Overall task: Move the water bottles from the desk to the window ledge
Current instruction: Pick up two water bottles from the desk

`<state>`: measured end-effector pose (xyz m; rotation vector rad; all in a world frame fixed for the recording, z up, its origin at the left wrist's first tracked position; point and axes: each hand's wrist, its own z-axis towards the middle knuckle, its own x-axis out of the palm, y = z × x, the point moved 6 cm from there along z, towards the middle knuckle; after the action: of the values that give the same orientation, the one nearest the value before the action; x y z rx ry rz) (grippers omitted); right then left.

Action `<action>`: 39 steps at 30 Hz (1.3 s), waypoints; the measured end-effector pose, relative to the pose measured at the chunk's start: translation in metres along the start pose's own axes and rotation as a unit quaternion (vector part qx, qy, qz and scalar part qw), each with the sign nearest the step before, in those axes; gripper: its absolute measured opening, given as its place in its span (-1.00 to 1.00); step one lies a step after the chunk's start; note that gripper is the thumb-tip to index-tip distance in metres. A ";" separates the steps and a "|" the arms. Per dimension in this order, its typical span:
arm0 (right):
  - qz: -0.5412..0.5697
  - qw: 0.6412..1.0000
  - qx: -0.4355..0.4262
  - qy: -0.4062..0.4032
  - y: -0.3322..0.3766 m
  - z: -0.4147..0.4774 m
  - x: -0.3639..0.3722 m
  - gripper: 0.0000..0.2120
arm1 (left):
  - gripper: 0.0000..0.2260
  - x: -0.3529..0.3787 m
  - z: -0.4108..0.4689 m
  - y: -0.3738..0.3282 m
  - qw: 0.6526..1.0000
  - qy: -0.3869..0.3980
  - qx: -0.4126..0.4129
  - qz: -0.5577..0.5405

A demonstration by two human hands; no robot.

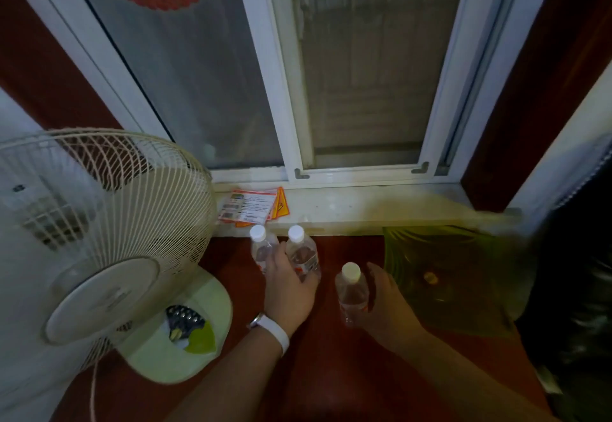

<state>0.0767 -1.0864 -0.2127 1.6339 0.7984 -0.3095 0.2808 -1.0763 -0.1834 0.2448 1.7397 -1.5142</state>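
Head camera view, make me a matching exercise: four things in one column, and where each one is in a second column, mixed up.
Things:
1 fan
2 leaflets
3 pair of bottles
4 single bottle

Places:
A in the right hand
B on the window ledge
C at the left end of the desk
D in the left hand

Pairs: 1-C, 2-B, 3-D, 4-A

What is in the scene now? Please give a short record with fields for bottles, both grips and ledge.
bottles: three, white caps: left bottle, middle bottle, right bottle
left grip: curled round middle bottle, beside left bottle
right grip: curled round right bottle
window ledge: leaflets, no bottle yet
desk: red, with fan and green tray
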 end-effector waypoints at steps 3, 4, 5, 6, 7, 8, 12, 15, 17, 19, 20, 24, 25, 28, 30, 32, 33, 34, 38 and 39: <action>0.023 1.000 0.012 -0.007 0.001 0.010 0.007 -0.04 | -0.35 0.008 0.015 0.005 0.999 0.008 -0.031 -0.018; 0.026 0.999 0.018 -0.002 0.000 0.012 0.009 -0.03 | -0.36 0.011 0.020 0.009 0.999 0.007 -0.030 -0.021; 0.026 0.999 0.024 0.007 -0.003 0.016 0.014 -0.02 | -0.39 0.013 0.025 0.013 0.999 0.006 -0.029 -0.022; 0.022 0.999 0.030 0.019 -0.005 0.020 0.018 -0.04 | -0.44 0.015 0.030 0.014 0.999 0.007 -0.026 -0.024; 0.018 0.999 0.030 0.027 -0.008 0.024 0.022 -0.10 | -0.50 0.017 0.035 0.017 0.999 0.012 -0.030 -0.025; 0.011 0.999 0.028 0.029 -0.010 0.028 0.025 -0.19 | -0.57 0.018 0.038 0.015 0.999 0.019 -0.027 -0.027; 0.000 0.999 0.033 0.012 -0.013 0.032 0.034 -0.36 | -0.81 0.024 0.051 0.013 0.999 0.033 0.003 -0.009; -0.010 0.999 0.030 0.006 -0.010 0.031 0.035 -0.31 | -0.73 0.030 0.054 0.016 0.999 0.050 0.002 -0.006; -0.010 1.000 0.026 0.008 -0.008 0.029 0.034 -0.22 | -0.69 0.035 0.054 0.019 0.998 0.058 0.000 -0.010; -0.005 0.999 0.032 0.005 -0.008 0.029 0.034 -0.16 | -0.68 0.036 0.054 0.021 0.998 0.065 -0.013 -0.015; -0.003 0.999 0.041 0.005 -0.008 0.028 0.034 -0.14 | -0.69 0.037 0.055 0.023 0.997 0.072 -0.017 -0.013; -0.010 0.999 0.047 0.021 -0.020 0.034 0.041 -0.47 | -0.60 0.035 0.052 0.028 0.995 0.094 -0.030 -0.005; -0.001 0.999 0.042 0.013 -0.022 0.035 0.041 -0.50 | -0.58 0.033 0.049 0.028 0.995 0.097 -0.032 -0.008; 0.035 0.999 0.035 -0.003 -0.014 0.029 0.033 -0.41 | -0.65 0.022 0.040 0.026 0.993 0.109 -0.031 -0.028; 0.053 0.998 0.019 -0.001 -0.011 0.026 0.029 -0.37 | -0.69 0.015 0.032 0.024 0.992 0.119 -0.014 -0.037; 0.083 0.996 0.003 -0.009 -0.007 0.022 0.023 -0.34 | -0.66 0.005 0.023 0.021 0.991 0.123 0.008 -0.042; 0.101 0.995 0.001 -0.018 -0.003 0.018 0.017 -0.34 | -0.62 -0.001 0.019 0.018 0.991 0.122 0.017 -0.047; 0.115 0.993 -0.002 -0.027 0.001 0.015 0.012 -0.35 | -0.56 -0.007 0.015 0.017 0.991 0.120 0.020 -0.052; 0.151 0.987 -0.029 -0.043 0.013 0.002 -0.002 -0.40 | -0.43 -0.028 0.005 0.014 0.990 0.102 0.004 -0.097; 0.158 0.986 -0.036 -0.045 0.017 -0.002 -0.004 -0.41 | -0.44 -0.032 0.003 0.013 0.988 0.096 0.000 -0.117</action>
<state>0.0846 -1.0861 -0.1966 1.6371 0.4664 -0.1265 0.3113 -1.0644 -0.1722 0.1981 1.9768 -1.7056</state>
